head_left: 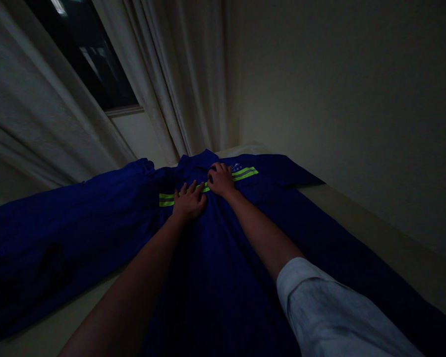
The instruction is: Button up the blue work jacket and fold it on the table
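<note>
The blue work jacket (223,277) lies spread directly beneath both hands, its collar (198,159) toward 12 o'clock and its body running down to 6. Its yellow-green reflective strip (245,173) slants from between 8 and 9 o'clock to between 2 and 3. The left hand (189,201) rests on it, fingers spread; the right hand (221,179), nearer the collar, has bent fingers, and whether they pinch cloth cannot be told. Curtains (193,74) and a dark window (96,59) stand at 11 o'clock, a wall (349,99) at 2; nothing separates hands from jacket.
</note>
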### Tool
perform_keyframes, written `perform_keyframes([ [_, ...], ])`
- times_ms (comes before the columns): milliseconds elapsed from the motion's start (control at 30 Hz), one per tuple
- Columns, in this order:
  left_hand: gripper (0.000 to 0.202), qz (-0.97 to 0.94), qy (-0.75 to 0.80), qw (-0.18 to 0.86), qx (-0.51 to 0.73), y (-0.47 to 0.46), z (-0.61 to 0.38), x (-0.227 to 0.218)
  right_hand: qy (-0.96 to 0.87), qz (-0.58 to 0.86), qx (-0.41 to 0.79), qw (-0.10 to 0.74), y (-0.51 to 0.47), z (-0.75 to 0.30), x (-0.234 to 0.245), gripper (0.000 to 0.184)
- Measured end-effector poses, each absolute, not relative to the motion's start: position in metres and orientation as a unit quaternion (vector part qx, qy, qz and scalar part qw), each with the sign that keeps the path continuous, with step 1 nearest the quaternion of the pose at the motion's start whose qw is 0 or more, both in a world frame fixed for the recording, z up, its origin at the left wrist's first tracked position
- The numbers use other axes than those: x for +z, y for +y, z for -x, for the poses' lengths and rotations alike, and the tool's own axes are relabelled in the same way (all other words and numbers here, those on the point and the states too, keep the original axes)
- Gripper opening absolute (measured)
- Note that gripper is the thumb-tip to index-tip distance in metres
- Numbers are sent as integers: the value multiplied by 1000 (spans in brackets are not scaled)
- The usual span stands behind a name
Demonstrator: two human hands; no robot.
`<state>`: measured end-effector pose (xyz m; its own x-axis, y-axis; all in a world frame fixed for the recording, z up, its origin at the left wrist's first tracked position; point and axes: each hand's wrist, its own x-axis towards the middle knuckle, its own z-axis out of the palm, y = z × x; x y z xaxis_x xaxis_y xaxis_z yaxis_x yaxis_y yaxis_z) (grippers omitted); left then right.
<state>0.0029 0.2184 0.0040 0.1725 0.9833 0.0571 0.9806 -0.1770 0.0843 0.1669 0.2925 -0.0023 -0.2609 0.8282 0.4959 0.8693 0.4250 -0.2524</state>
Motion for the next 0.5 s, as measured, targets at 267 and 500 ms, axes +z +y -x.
perform_keyframes([
  [267,64,-768,639,8,47,216,-3,4,-787,538,-44,297,290,-166,-1,15],
  [500,56,-770,637,-2,28,232,-7,20,-787,545,-38,286,291,-166,-3,13],
])
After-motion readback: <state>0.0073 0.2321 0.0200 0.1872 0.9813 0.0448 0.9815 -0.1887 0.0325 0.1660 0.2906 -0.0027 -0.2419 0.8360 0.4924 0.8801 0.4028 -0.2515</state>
